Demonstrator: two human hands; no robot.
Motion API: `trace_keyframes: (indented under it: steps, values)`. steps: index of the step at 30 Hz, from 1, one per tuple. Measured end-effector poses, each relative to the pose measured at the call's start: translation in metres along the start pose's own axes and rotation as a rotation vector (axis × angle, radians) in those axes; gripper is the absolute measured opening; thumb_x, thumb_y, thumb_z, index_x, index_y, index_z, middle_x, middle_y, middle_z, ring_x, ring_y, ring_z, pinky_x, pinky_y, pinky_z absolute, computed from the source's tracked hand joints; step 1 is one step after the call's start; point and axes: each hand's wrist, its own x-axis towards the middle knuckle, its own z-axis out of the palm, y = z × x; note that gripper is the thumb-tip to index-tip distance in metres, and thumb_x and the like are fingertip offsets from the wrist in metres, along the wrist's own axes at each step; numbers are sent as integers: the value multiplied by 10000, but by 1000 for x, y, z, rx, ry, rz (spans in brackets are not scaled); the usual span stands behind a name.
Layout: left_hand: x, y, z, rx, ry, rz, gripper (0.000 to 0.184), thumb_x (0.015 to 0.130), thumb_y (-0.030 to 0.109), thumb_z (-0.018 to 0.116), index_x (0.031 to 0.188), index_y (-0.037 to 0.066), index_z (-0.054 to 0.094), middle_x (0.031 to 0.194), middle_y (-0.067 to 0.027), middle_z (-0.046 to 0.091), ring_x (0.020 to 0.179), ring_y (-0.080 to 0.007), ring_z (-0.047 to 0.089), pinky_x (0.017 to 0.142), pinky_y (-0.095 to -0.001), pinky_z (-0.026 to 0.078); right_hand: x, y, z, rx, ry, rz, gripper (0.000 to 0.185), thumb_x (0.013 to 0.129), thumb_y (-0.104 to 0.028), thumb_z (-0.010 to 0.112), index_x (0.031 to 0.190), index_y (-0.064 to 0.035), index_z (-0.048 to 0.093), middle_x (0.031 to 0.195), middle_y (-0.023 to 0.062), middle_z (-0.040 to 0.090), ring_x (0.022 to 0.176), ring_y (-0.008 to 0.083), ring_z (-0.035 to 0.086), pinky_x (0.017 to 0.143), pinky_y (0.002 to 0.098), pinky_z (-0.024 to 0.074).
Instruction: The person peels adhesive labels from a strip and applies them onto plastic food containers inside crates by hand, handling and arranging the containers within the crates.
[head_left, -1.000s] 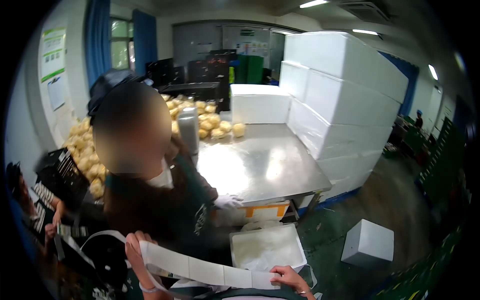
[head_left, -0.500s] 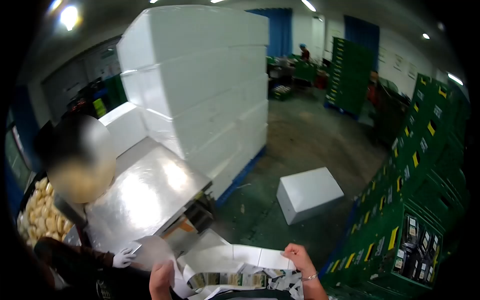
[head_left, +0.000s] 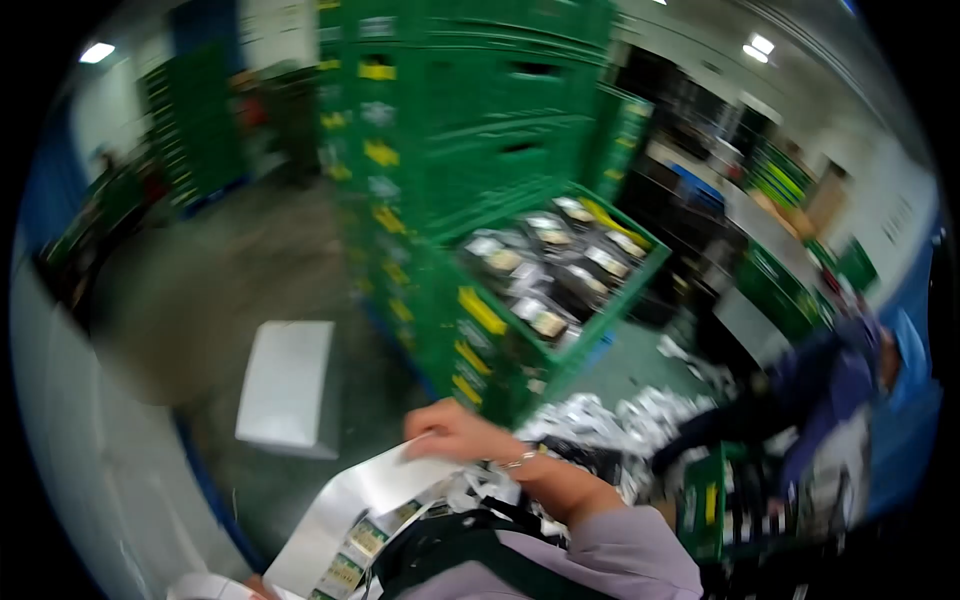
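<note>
A long white strip of labels (head_left: 375, 482) runs across the bottom of the head view, with green-and-yellow printed labels (head_left: 345, 565) showing beneath it. My right hand (head_left: 450, 432), with a bracelet at its wrist, pinches the strip's upper right end. At the lower left edge a small part of my left hand (head_left: 260, 588) shows beside the strip; its fingers are mostly hidden. The strip curves in front of my dark apron (head_left: 465, 560).
Tall green crates (head_left: 480, 110) stand ahead, an open one (head_left: 655, 262) holding dark labelled packs (head_left: 545, 270). A white foam box (head_left: 287, 385) is on the floor at left. A person (head_left: 830, 380) bends over a crate at right, near scattered whitish material (head_left: 650, 420).
The view has swung right, from the metal table and co-worker to the green crates and the bending person. The strip is still held; my left hand has moved mostly out of view.
</note>
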Motion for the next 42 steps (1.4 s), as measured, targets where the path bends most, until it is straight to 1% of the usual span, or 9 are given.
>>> trace_keyframes:
  steps: [6, 12, 13, 14, 20, 25, 32, 35, 42]
  values:
    - [87, 2, 115, 350, -486, -138, 361, 858, 255, 520, 1106, -7, 525, 1015, -115, 559, 900, -201, 520, 787, -333, 429, -6, 28, 50, -129, 52, -163, 321, 793, -329, 582, 653, -51, 502, 559, 119, 499, 567, 333, 500, 483, 380, 350]
    - [152, -20, 215, 706, -1039, -269, 442, 873, 304, 476, 1178, -16, 488, 1104, -142, 539, 998, -207, 503, 855, -345, 402, 23, 56, 54, -214, 393, 20, 313, 821, -310, 559, 672, -42, 492, 568, 143, 490, 562, 355, 488, 477, 404, 354]
    - [170, -47, 233, 454, -1245, -271, 256, 831, 134, 490, 1020, -35, 530, 841, -67, 566, 679, -61, 487, 585, -220, 398, 30, 59, 51, -149, 522, -15, 304, 805, -302, 569, 675, -37, 495, 576, 142, 509, 570, 356, 500, 480, 410, 360]
    - [177, -53, 245, 546, -1289, -307, 259, 826, 103, 482, 1051, -24, 503, 842, -61, 564, 667, -80, 495, 582, -220, 406, 33, 64, 50, -82, 644, -45, 296, 790, -294, 580, 678, -32, 498, 583, 141, 528, 578, 356, 512, 482, 417, 365]
    - [187, -73, 301, 827, -1372, -483, 263, 803, 33, 455, 1063, -1, 462, 851, -57, 545, 731, -125, 513, 702, -249, 430, 23, 78, 52, -280, 898, 158, 162, 779, -185, 563, 721, -43, 510, 622, 142, 530, 580, 341, 518, 482, 398, 385]
    - [165, -54, 358, 488, -1761, -191, 135, 790, 48, 416, 656, 27, 420, 620, -26, 389, 564, -97, 320, 519, -242, 260, -17, 62, 45, -128, 1084, 206, 228, 808, -254, 558, 743, -38, 531, 607, 141, 543, 563, 308, 545, 510, 375, 400]
    - [105, -57, 399, 443, -1903, -299, 123, 809, 85, 460, 693, 42, 452, 661, -25, 422, 608, -91, 356, 552, -225, 269, -50, 60, 54, -102, 1060, 236, 305, 818, -316, 571, 805, -18, 508, 578, 76, 472, 517, 175, 450, 504, 291, 351]
    - [81, -83, 419, 488, -2057, -209, 162, 840, 194, 528, 780, 51, 482, 693, 8, 421, 635, -76, 369, 583, -215, 287, -76, 80, 52, 205, 1117, 304, 293, 830, -274, 558, 955, -9, 536, 854, 46, 558, 804, 101, 498, 724, 259, 404]
    - [-14, -148, 459, 553, -2074, -703, 152, 836, 162, 536, 908, 32, 506, 777, -19, 523, 697, -112, 488, 652, -231, 390, -191, 106, 33, 263, 1265, 258, 233, 835, -245, 581, 889, -21, 544, 794, -10, 545, 750, 69, 476, 670, 241, 399]
